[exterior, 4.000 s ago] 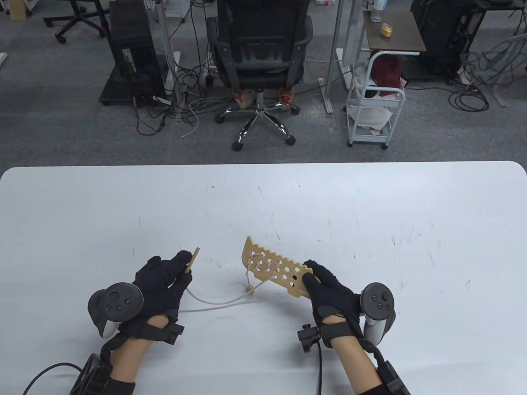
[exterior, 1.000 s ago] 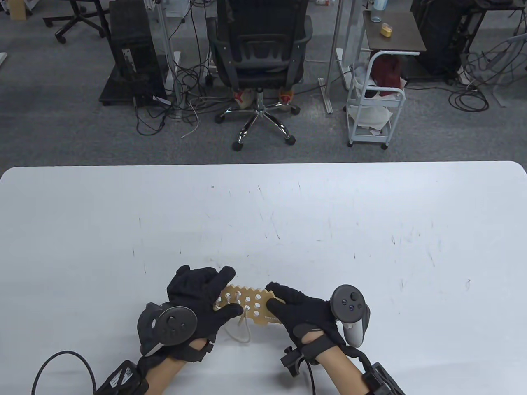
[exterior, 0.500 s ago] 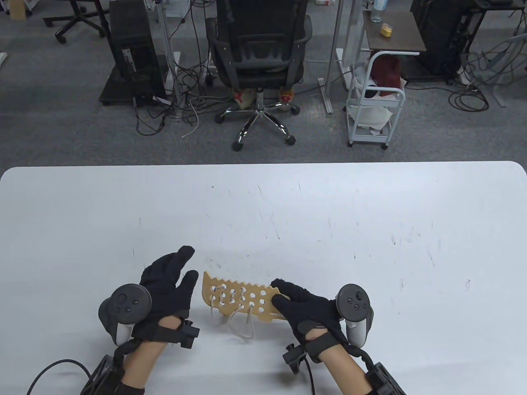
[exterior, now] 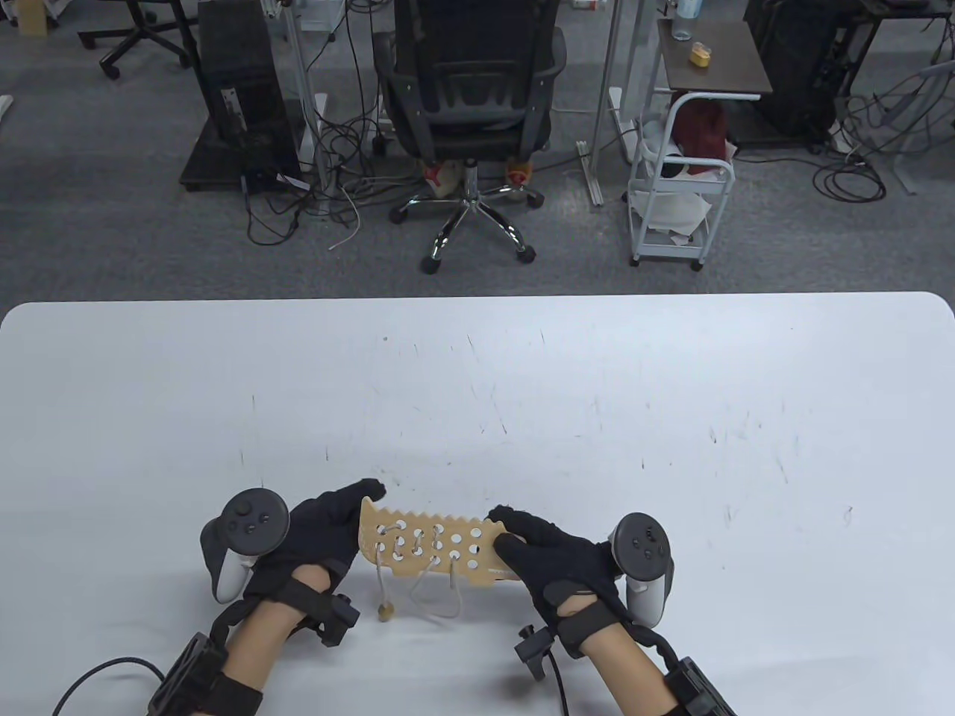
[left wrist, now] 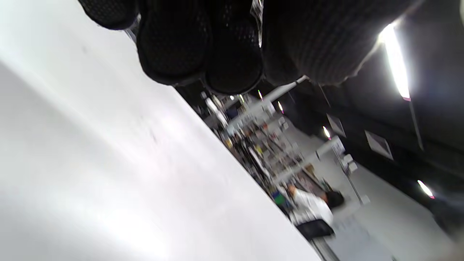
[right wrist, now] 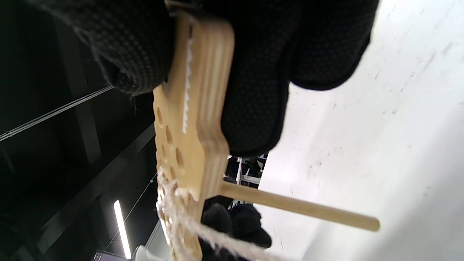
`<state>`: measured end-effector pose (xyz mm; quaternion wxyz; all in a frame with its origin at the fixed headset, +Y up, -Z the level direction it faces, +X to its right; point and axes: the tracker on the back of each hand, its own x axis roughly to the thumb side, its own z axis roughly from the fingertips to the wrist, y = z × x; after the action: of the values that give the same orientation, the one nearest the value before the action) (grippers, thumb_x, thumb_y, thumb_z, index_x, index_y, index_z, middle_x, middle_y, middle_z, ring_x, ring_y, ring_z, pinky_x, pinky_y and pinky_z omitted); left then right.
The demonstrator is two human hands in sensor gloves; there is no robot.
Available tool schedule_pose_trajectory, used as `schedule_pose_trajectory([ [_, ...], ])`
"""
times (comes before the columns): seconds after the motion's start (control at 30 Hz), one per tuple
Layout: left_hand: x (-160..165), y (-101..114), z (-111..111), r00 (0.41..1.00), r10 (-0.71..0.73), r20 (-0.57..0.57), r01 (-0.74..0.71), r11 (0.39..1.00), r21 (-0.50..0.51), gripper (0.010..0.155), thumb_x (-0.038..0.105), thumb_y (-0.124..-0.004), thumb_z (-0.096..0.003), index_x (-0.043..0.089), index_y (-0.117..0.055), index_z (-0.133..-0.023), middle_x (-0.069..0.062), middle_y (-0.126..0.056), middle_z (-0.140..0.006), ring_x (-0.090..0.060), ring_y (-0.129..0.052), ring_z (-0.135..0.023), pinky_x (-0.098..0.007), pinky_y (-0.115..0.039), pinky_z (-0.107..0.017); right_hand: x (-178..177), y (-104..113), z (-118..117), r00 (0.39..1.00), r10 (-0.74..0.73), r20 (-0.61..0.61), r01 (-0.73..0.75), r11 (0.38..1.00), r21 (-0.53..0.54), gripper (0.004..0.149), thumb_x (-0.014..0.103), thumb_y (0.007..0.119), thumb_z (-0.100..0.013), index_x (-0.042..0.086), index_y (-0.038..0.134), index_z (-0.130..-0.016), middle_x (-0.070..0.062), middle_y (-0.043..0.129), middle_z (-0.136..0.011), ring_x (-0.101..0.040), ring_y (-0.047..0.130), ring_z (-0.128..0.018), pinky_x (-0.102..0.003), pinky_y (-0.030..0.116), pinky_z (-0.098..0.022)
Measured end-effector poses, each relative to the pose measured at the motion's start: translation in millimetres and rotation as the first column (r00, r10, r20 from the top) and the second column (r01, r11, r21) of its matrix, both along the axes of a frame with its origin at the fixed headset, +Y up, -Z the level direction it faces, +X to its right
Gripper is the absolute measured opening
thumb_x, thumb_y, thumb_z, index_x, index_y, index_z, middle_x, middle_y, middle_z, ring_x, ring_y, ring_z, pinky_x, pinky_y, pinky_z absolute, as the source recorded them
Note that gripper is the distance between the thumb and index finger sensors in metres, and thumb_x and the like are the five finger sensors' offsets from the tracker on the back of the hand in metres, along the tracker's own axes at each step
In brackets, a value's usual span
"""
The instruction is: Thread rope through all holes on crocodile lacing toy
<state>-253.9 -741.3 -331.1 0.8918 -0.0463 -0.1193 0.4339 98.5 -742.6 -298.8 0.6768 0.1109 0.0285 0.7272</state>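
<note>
The wooden crocodile board [exterior: 429, 543] is held up on edge just above the table near the front. My right hand [exterior: 552, 556] grips its right end, thumb on the near face [right wrist: 192, 119]. White rope [exterior: 433, 597] runs through several holes at the left part and hangs in loops below, ending in a bead [exterior: 386, 611]. The wooden needle [right wrist: 297, 208] pokes out of the board's far face, seen only in the right wrist view. My left hand [exterior: 328, 522] is at the board's left end, one finger over its top corner; its fingers [left wrist: 203, 47] hold nothing that shows.
The white table [exterior: 597, 388] stretches wide around and beyond the hands. Past its far edge stand an office chair [exterior: 470, 89] and a white cart [exterior: 679, 201] on the floor.
Four seconds ago my left hand held the needle out to the left. Since half a second ago that hand has come back to the board's left end, and the bead now hangs below.
</note>
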Motion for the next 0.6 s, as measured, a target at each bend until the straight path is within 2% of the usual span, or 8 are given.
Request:
schedule_pose_trajectory([
  [0.07,12,-6,0,0.993,-0.025,0.114,0.03,0.999,-0.041,0.051,0.05,-0.089,-0.0396,0.044,-0.085,-0.09,0.002,-0.092,-0.081,-0.025,-0.088,-0.069,-0.054,-0.059,-0.07,-1,0,0,1.0,-0.009,-0.009,0.009,1.0,0.003,0.049,0.035,0.087,-0.043,0.014,0.083,-0.086,-0.007,0.103,-0.067,-0.022,0.11,-0.047,-0.044,0.084,-0.044],
  [0.23,31,-16,2,0.964,0.006,0.265,0.024,0.994,-0.107,0.054,0.051,-0.092,-0.0379,0.048,-0.083,-0.091,0.003,-0.089,-0.083,-0.025,-0.084,-0.073,-0.055,-0.055,-0.072,-2,0,0,0.999,-0.033,-0.04,0.033,0.999,-0.001,0.048,0.036,0.086,-0.043,0.015,0.082,-0.087,-0.006,0.103,-0.068,-0.022,0.11,-0.047,-0.042,0.085,-0.042],
  [0.37,40,-17,5,0.941,0.042,0.337,0.007,0.99,-0.144,0.054,0.052,-0.092,-0.0373,0.048,-0.083,-0.091,0.005,-0.09,-0.078,-0.025,-0.085,-0.074,-0.057,-0.053,-0.074,-4,0,0,0.998,-0.027,-0.052,0.028,1.0,0.003,0.048,0.036,0.086,-0.044,0.015,0.082,-0.087,-0.006,0.103,-0.068,-0.021,0.11,-0.046,-0.041,0.086,-0.039],
  [0.6,53,-15,13,0.906,0.132,0.403,-0.061,0.981,-0.183,0.058,0.053,-0.094,-0.0357,0.048,-0.081,-0.093,0.004,-0.089,-0.078,-0.026,-0.084,-0.075,-0.058,-0.051,-0.075,-7,1,2,0.996,-0.038,-0.075,0.039,0.999,0.007,0.048,0.036,0.085,-0.044,0.016,0.081,-0.087,-0.006,0.102,-0.068,-0.021,0.11,-0.046,-0.041,0.086,-0.038],
])
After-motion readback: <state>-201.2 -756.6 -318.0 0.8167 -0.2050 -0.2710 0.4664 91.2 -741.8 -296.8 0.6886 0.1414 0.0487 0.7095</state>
